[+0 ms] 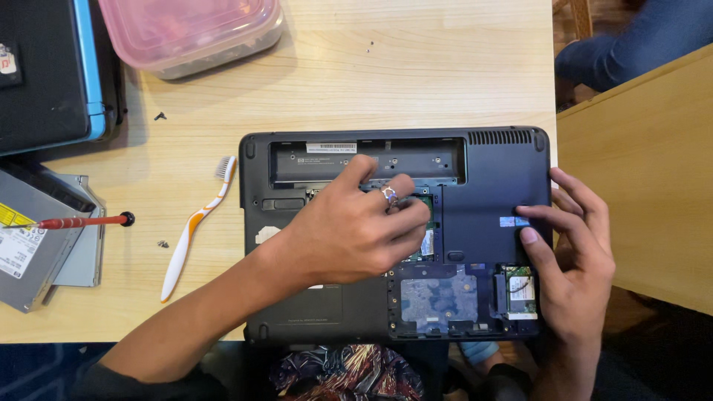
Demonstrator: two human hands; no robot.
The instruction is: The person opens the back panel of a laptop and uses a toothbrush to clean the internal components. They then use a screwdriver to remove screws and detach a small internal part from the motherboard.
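Item: dark laptop [490,186], upturned, underside showing, lying flat at the near edge of our wooden table [416,82], access covers off, battery bay [368,160] empty. Our left hand [349,230], ring on one finger, reaches into the open memory compartment [425,223]; its fingers are curled down onto the green memory module there, though we cannot tell whether they pinch it or only press. Our right hand [572,260] steadies the right edge, fingers spread flat on the casing, gripping nothing. We judge the chassis stiff and moderately heavy, safe to hold by its edges; the module looks thin and fragile, best taken by its side edges. A small wireless card [521,291] sits exposed near the front right corner. Also present: white-and-orange toothbrush [194,226], red-handled screwdriver [82,221], removed optical drive [30,252], pink-lidded container [194,33], loose screws [161,243].
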